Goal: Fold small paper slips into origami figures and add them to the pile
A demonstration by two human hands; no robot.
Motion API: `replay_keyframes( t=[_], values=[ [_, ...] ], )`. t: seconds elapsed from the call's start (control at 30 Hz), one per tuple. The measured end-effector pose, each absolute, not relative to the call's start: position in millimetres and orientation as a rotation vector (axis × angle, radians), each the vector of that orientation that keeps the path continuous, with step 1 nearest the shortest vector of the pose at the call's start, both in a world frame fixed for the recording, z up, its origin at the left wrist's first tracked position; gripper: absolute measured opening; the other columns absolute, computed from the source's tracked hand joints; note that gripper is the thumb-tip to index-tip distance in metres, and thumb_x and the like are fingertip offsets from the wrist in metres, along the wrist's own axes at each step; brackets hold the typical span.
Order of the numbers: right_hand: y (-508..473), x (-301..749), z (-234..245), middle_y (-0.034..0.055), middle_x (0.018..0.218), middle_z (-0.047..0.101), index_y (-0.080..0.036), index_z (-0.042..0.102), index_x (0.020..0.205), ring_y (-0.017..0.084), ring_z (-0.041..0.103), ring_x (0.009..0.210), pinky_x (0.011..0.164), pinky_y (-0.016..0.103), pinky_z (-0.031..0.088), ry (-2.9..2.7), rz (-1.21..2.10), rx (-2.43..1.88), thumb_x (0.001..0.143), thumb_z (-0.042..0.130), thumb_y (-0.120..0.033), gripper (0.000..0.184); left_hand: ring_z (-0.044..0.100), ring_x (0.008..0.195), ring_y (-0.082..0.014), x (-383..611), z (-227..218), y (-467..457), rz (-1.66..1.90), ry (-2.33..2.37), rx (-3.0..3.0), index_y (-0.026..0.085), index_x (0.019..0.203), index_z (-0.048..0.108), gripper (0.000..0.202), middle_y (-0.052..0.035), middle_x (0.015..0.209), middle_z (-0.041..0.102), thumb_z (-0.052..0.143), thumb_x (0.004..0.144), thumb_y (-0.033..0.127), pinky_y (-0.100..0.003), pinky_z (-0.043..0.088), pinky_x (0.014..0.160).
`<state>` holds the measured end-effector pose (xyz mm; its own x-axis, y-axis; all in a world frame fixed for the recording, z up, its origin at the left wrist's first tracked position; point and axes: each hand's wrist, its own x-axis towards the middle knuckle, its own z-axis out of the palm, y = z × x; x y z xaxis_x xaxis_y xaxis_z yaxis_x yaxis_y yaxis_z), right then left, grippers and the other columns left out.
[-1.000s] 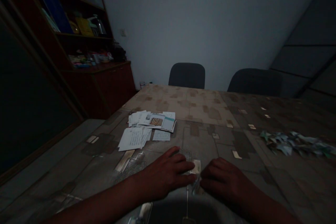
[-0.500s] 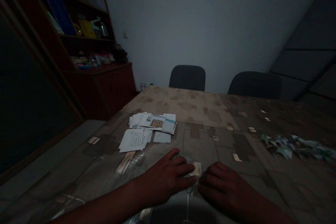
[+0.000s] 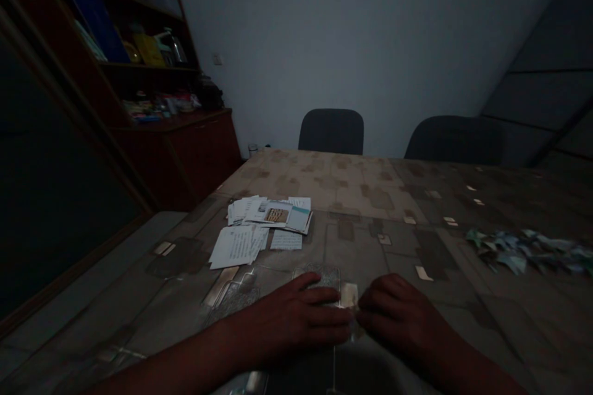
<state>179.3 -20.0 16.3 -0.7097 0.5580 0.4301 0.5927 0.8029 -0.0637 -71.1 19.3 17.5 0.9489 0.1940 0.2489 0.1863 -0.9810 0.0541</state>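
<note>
Dim tabletop [image 3: 365, 244]: left hand [image 3: 296, 318] curled over clear plastic packet [image 3: 319, 276], lower part hidden, axis unreadable; right hand [image 3: 398, 308] curled narrow beside it, grip unclear.

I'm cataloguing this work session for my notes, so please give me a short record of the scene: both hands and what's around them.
Left hand: left hand, fingers lying across a clear plastic sleeve
Right hand: right hand, curled beside a cream paper slip
Nearby: crumpled clear plastic
Table: patterned table
On table: loose handwritten and printed papers; pile of folded teal paper scraps
Background: two dark chairs; wooden shelf cabinet
</note>
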Motion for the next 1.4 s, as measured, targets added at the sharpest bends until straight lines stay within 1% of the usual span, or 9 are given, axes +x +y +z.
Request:
replay_keyframes(
  t=[0.13, 0.27, 0.43, 0.6, 0.87, 1.03, 1.2, 1.27, 1.4],
  values=[
    [-23, 182, 16, 0.0051, 0.077, 0.066, -0.018, 0.067, 0.089, 0.018, 0.053, 0.074, 0.067, 0.032, 0.037, -2.595, -0.05, -0.894, 0.103, 0.039, -0.024, 0.032, 0.047, 0.126, -0.0198, -70, 17, 22, 0.343, 0.267, 3.033, 0.026, 0.129, 0.05, 0.032, 0.001, 0.135, 0.06, 0.048, 0.097, 0.019, -0.047, 0.028, 0.11],
    [-23, 182, 15, 0.006, 0.075, 0.066, -0.017, 0.067, 0.083, 0.018, 0.053, 0.072, 0.065, 0.032, 0.039, -2.557, 0.111, -0.911, 0.103, 0.035, -0.028, 0.039, 0.048, 0.126, -0.0206, -71, 14, 24, 0.323, 0.257, 3.011, 0.026, 0.13, 0.05, 0.035, 0.0011, 0.135, 0.059, 0.05, 0.096, 0.018, -0.047, 0.027, 0.111],
    [-18, 182, 16, 0.0029, 0.082, 0.068, -0.02, 0.067, 0.083, 0.018, 0.058, 0.082, 0.076, 0.032, 0.042, -2.427, 0.555, -1.02, 0.097, 0.054, -0.032, 0.022, 0.051, 0.121, -0.0206, -70, 9, 25, 0.38, 0.277, 3.022, 0.032, 0.125, 0.055, 0.032, -0.0009, 0.13, 0.063, 0.053, 0.095, 0.022, -0.046, 0.03, 0.109],
    [-15, 179, 17, 0.0022, 0.08, 0.067, -0.02, 0.07, 0.078, 0.02, 0.059, 0.085, 0.076, 0.033, 0.042, -2.279, 0.744, -1.217, 0.086, 0.069, -0.018, 0.008, 0.052, 0.119, -0.02, -69, 13, 26, 0.389, 0.255, 3.024, 0.034, 0.122, 0.057, 0.029, 0.0004, 0.13, 0.063, 0.051, 0.096, 0.021, -0.046, 0.03, 0.108],
    [-15, 169, 23, 0.0, 0.075, 0.065, -0.018, 0.067, 0.071, 0.02, 0.058, 0.081, 0.074, 0.032, 0.04, -2.178, 0.769, -1.393, 0.073, 0.071, 0.0, 0.018, 0.051, 0.121, -0.021, -69, 12, 27, 0.387, 0.256, 2.97, 0.032, 0.123, 0.056, 0.033, 0.0001, 0.13, 0.063, 0.056, 0.093, 0.019, -0.048, 0.03, 0.108],
    [-15, 168, 25, 0.0005, 0.074, 0.065, -0.018, 0.068, 0.069, 0.02, 0.058, 0.08, 0.076, 0.034, 0.039, -2.174, 0.787, -1.445, 0.074, 0.07, -0.003, 0.016, 0.047, 0.127, -0.0212, -72, 3, 32, 0.383, 0.237, 2.894, 0.032, 0.125, 0.055, 0.038, 0.0, 0.132, 0.062, 0.057, 0.091, 0.015, -0.048, 0.028, 0.109],
    [-15, 167, 25, 0.0018, 0.074, 0.065, -0.018, 0.068, 0.069, 0.022, 0.058, 0.081, 0.073, 0.033, 0.038, -2.184, 0.783, -1.468, 0.076, 0.07, -0.006, 0.014, 0.044, 0.131, -0.0182, -73, 1, 32, 0.347, 0.316, 2.768, 0.031, 0.13, 0.048, 0.048, 0.0022, 0.131, 0.063, 0.053, 0.089, 0.005, -0.046, 0.021, 0.113],
    [-15, 167, 24, 0.0015, 0.074, 0.065, -0.017, 0.068, 0.068, 0.021, 0.058, 0.08, 0.073, 0.033, 0.038, -2.179, 0.789, -1.481, 0.075, 0.07, -0.005, 0.014, 0.044, 0.13, -0.0186, -72, 3, 30, 0.332, 0.33, 2.762, 0.032, 0.132, 0.046, 0.051, 0.0031, 0.131, 0.062, 0.054, 0.089, 0.006, -0.046, 0.021, 0.113],
    [-15, 167, 22, 0.0011, 0.074, 0.065, -0.017, 0.067, 0.067, 0.021, 0.057, 0.081, 0.074, 0.032, 0.038, -2.163, 0.782, -1.516, 0.072, 0.069, -0.003, 0.016, 0.043, 0.131, -0.022, -70, 4, 26, 0.32, 0.314, 2.803, 0.036, 0.134, 0.044, 0.047, 0.0038, 0.136, 0.058, 0.054, 0.093, 0.015, -0.05, 0.019, 0.114]
  ],
)
